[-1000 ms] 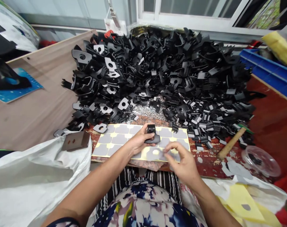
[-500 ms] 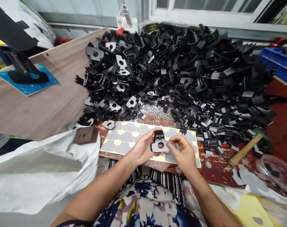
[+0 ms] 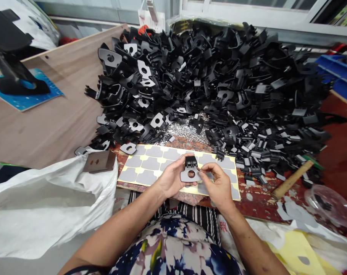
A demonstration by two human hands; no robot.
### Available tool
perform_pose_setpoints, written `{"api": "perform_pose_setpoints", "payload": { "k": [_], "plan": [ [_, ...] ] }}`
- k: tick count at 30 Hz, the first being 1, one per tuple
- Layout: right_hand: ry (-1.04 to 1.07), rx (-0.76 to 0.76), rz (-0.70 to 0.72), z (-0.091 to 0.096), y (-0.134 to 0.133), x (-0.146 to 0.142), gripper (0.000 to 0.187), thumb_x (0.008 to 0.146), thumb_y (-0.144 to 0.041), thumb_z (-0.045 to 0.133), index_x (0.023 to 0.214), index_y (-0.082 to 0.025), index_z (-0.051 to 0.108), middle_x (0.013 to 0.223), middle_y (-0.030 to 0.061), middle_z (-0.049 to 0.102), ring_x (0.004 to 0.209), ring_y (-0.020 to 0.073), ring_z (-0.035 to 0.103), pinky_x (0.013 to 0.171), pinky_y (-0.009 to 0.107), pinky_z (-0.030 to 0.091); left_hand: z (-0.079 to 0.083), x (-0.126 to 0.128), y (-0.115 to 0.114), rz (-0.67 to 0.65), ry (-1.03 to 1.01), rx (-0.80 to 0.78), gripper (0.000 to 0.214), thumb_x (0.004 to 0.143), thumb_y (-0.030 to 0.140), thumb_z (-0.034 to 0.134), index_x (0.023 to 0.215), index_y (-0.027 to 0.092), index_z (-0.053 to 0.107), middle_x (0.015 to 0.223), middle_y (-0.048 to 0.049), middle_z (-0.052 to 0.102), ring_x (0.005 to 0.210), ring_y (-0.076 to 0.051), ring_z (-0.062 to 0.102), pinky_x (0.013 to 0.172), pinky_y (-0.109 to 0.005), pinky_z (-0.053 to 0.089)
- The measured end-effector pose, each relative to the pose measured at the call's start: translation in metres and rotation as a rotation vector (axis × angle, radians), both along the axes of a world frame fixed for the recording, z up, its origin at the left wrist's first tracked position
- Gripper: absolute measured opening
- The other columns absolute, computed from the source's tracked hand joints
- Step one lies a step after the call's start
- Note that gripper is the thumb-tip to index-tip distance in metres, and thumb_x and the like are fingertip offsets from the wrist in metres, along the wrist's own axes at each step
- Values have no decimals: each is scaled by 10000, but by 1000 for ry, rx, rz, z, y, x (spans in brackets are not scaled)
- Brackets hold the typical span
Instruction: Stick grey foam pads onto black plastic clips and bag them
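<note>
My left hand (image 3: 173,176) is closed round a black plastic bracket (image 3: 191,162) with a comb-like hinge at its top. On the bracket's flat face is a grey pad (image 3: 187,175) with a round hole. At the bracket's right edge, by the hinge, the thumb and forefinger of my right hand (image 3: 217,183) are pinched together; whatever is between them is too small to make out. Under both hands lies a yellow backing sheet (image 3: 135,170) with rows of grey stick-on pads. Just beyond it is a heap of small silvery pins (image 3: 184,130).
A big pile of black plastic parts (image 3: 219,76) fills the back of the table. Small black and grey pieces (image 3: 256,152) lie at right, near a wooden-handled tool (image 3: 293,178) and a clear plastic tub (image 3: 329,206). A brown block (image 3: 100,161) sits on a white sack (image 3: 47,210) at left.
The whole view has shifted slightly. My left hand still holds the bracket, and my right fingers stay pinched at its right edge, with hardly any change between them.
</note>
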State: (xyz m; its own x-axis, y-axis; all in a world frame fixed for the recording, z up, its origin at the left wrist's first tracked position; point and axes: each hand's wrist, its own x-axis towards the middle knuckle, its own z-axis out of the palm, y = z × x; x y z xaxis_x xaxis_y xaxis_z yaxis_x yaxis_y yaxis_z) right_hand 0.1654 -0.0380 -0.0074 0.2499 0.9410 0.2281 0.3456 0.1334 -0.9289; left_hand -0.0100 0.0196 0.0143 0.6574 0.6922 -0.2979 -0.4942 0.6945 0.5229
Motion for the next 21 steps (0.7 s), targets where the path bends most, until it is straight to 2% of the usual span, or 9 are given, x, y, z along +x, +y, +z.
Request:
{"api": "perform_pose_setpoints", "payload": {
  "k": [4,7,11,13,15,17,18,19,21],
  "plan": [
    [-139,42,-3,7,0,-5,27,911,-216,645,911,-243,644,887,19,705,857,212,674,817,334,544,-1,-1,-4,-4,49,70,497,874,340,769,1318,296,549,1054,-44,625,867,-178,646,768,-341,598],
    [-281,85,2,6,-2,-11,82,925,-173,592,936,-250,619,888,26,689,860,222,673,792,341,541,1,5,-11,44,169,182,611,785,253,842,1299,295,515,1065,-27,608,885,-175,648,716,-276,572],
    [-540,142,12,0,-11,-23,268,944,-146,540,1181,-244,614,979,74,680,881,266,663,804,404,556,-5,17,-19,245,428,345,509,778,282,821,1181,282,510,963,16,569,783,-144,593,556,-188,482],
    [-705,143,0,-2,-15,-24,420,964,-142,517,1359,-268,580,1101,105,678,948,292,659,833,434,557,-12,19,-21,303,512,425,458,769,273,801,1139,270,531,934,21,561,755,-138,561,553,-188,476],
    [-822,111,-88,0,-17,-18,545,955,-234,631,1486,-283,518,1264,147,631,1062,336,644,867,475,555,-17,16,-24,321,572,494,436,741,249,796,1108,256,561,946,11,578,791,-148,567,595,-198,492],
    [-839,52,-145,5,-15,-3,761,836,-390,832,1511,-251,509,1335,185,584,1139,385,617,891,518,554,-19,8,-27,265,627,510,432,725,236,792,1106,248,589,986,-4,605,826,-157,587,634,-211,506],
    [-814,17,-107,8,-12,6,807,766,-447,896,1467,-236,556,1302,179,601,1138,387,616,895,519,555,-17,2,-27,187,644,482,442,733,238,785,1132,253,597,1009,-11,617,821,-160,599,643,-225,517],
    [-771,-17,-25,11,-7,16,744,743,-468,916,1385,-233,623,1228,148,640,1107,362,632,889,494,559,-13,-4,-27,81,645,431,463,747,238,774,1175,265,600,1042,-19,629,811,-162,614,655,-248,537],
    [-679,-49,138,18,9,35,387,843,-403,852,1170,-242,723,1057,65,695,999,271,664,855,396,556,2,-17,-20,-154,597,301,534,778,216,747,1280,303,585,1137,-45,647,818,-181,658,697,-321,592]
  ]
}}
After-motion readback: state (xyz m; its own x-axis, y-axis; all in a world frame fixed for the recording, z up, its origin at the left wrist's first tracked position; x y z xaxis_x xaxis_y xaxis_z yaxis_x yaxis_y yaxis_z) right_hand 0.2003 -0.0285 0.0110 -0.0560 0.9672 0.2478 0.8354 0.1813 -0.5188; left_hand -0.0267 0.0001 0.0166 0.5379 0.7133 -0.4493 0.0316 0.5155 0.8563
